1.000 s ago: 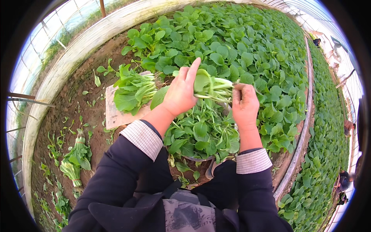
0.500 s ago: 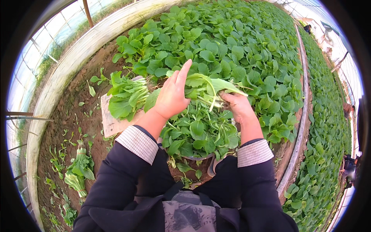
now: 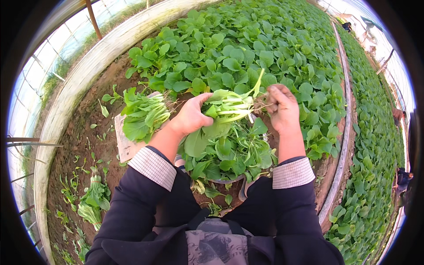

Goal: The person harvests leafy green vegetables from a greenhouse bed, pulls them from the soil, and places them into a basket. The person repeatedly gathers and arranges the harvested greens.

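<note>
A: Bunch of leafy greens (image 3: 229, 108), pale stems, held level above the lap, roughly mid-frame. Stems point right, leaves hang left and down.

B: Who has it?

A: Left hand (image 3: 192, 117) is closed round the leafy end, thumb over the top, fingers curled under. Right hand (image 3: 282, 108) is pinched shut at the root end, fingertips together on the tangle of roots; a single stalk sticks up just beside it.

B: Below the bunch?

A: A container (image 3: 225, 180) heaped with more loose greens (image 3: 234, 152), sitting between the knees. Only a bit of its rim shows under the leaves; can't tell what it is made of.

B: To the left?

A: A flat board (image 3: 126, 143) on the bare soil (image 3: 79, 145), with a second bundle of greens (image 3: 143, 117) lying on it, stems toward the left hand, near but not touching. Further down left, another cut bundle (image 3: 95, 196) lies on the soil among scattered leaves.

B: Surroundings?

A: Dense bed of planted greens (image 3: 265, 48) ahead and to the right, a pale curb (image 3: 342, 145) along its right edge, a second bed (image 3: 375, 145) past that. A low pale wall (image 3: 84, 75) runs along the left side under clear sheeting. Dark sleeves, checked cuffs (image 3: 152, 168).
</note>
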`<state>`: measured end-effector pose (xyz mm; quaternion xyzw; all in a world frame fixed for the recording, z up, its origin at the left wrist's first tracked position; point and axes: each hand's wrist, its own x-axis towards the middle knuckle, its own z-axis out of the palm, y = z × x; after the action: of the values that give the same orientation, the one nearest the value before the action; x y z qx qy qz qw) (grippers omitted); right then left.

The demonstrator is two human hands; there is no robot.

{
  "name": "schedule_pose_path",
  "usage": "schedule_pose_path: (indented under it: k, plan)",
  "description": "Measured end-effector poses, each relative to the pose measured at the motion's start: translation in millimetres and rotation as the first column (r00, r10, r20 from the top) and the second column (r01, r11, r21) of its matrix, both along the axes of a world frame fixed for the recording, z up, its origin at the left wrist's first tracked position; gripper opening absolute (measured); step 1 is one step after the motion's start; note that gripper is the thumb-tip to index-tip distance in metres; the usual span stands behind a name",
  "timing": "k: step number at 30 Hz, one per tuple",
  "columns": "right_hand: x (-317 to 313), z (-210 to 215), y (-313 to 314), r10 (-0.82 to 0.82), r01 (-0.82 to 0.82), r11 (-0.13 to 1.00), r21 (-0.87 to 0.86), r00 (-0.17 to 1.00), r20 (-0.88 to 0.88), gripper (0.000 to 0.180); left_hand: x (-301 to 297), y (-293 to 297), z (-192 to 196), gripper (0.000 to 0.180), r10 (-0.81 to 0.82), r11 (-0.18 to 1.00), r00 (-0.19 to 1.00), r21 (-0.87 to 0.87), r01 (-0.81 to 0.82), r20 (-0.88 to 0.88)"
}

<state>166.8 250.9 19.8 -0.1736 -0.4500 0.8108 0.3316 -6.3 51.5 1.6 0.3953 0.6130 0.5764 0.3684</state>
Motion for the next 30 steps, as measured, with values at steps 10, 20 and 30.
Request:
schedule_pose_path:
  k: [10,20,30]
  plan:
    - [-2.2,-6.6,-14.8,-0.013,-0.153,0.87,0.469,0.944,0.33,0.021,11.7,-1.4,9.5,0.068,0.057,0.993,0.827,-0.055,-0.105,-0.559]
    - [-0.1,21.8,-37.0,-0.612,-0.219,0.477,0.851,0.612,0.5,0.025,11.0,-5.3,7.9,0.075,0.183,0.968,0.562,0.047,-0.247,-0.807]
    - [-22.5,-20.6,-44.1,-0.549,-0.201,0.211,0.957,0.786,0.286,0.011,15.2,-2.1,10.5,0.077,0.224,0.966,0.546,0.111,-0.232,-0.807]
